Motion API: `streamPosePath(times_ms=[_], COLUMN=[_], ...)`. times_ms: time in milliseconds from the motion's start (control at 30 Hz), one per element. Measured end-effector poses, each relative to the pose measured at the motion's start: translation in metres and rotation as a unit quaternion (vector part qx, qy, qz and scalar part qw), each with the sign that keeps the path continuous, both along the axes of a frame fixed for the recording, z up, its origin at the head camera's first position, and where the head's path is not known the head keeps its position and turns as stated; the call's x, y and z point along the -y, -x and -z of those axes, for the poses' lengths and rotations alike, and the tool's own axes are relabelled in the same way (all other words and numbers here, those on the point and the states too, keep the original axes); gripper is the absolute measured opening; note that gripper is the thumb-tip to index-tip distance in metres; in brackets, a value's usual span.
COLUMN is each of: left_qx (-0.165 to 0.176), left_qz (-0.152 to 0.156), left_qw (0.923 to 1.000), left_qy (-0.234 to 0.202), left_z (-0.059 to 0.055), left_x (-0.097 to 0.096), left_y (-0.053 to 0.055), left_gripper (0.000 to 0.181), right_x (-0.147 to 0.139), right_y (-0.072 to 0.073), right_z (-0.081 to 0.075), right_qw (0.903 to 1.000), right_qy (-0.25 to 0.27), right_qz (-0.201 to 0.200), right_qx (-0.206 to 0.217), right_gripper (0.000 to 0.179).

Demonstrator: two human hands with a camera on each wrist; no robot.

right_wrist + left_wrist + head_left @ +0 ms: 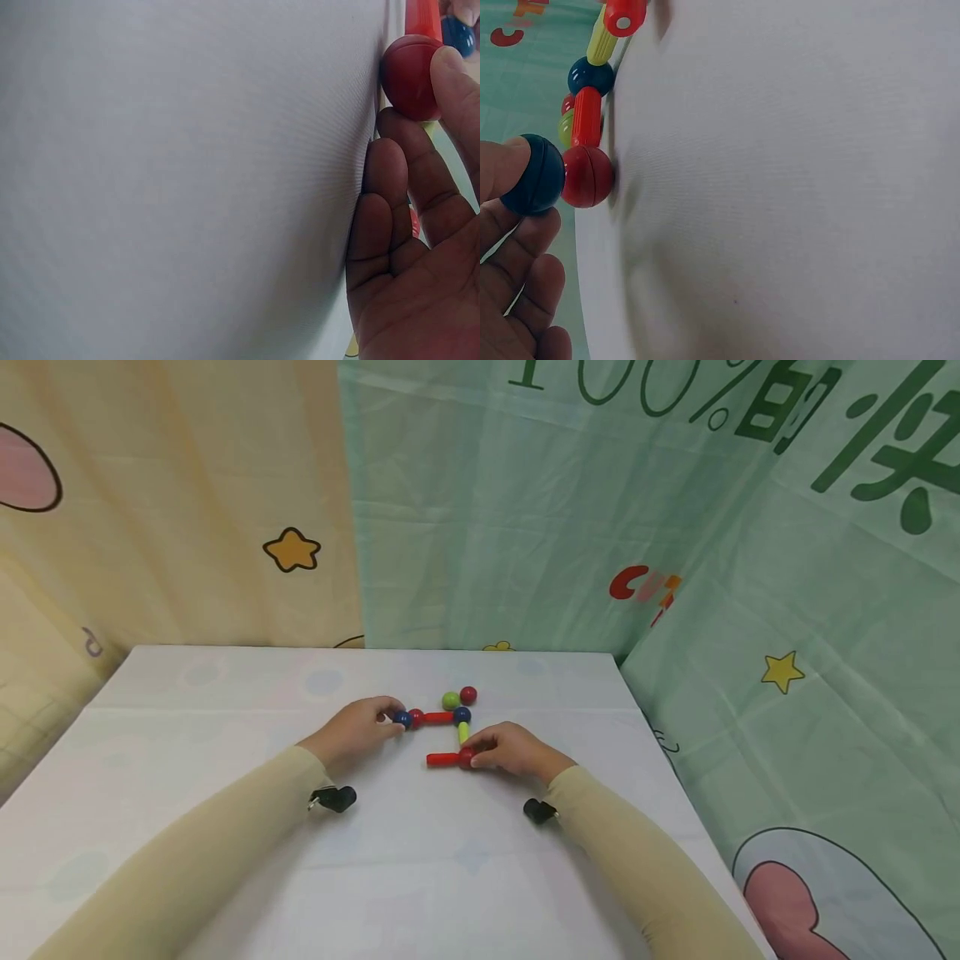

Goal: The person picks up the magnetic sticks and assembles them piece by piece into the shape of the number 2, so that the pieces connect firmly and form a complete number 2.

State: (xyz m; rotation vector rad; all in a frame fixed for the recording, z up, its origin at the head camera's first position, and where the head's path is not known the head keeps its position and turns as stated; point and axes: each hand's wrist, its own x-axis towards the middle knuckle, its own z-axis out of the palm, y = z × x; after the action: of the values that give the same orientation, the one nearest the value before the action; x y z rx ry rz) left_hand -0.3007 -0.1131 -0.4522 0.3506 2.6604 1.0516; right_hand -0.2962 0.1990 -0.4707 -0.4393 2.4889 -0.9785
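Note:
My left hand (357, 728) pinches a blue ball (541, 178) between thumb and fingers, right against a red ball (589, 178). From that red ball a red rod (438, 718) runs to a second blue ball (462, 716). A yellow-green rod (463, 732) leads from there toward me to another red ball (411, 76). The thumb and index finger of my right hand (517, 751) grip this ball, partly covering it. A second red rod (442, 760) sticks out leftward from it, with a hole in its free end in the left wrist view.
Just behind the linked pieces, a green ball (451, 701) and a red ball (468, 695) sit side by side. A white cloth covers the table (420, 868). Printed curtains (480, 527) hang behind it and along the sides.

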Motion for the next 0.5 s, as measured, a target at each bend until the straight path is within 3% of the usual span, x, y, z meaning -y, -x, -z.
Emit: streamPosePath(times_ms=[200,500], left_qx=[0.020,0.003], left_qz=[0.009,0.051], left_qw=[0.9998,0.9976], left_qy=[0.006,0.046], left_z=[0.003,0.007], left_x=[0.009,0.018], left_y=[-0.014,-0.025], left_gripper=[0.037,0.037], right_x=[0.000,0.001], right_y=[-0.001,-0.002], right_z=[-0.001,-0.003], right_qw=[1.0000,0.9998], right_qy=[-0.004,-0.018], right_qz=[-0.005,-0.001], right_qx=[-0.005,-0.008], right_gripper=[0.030,0.030])
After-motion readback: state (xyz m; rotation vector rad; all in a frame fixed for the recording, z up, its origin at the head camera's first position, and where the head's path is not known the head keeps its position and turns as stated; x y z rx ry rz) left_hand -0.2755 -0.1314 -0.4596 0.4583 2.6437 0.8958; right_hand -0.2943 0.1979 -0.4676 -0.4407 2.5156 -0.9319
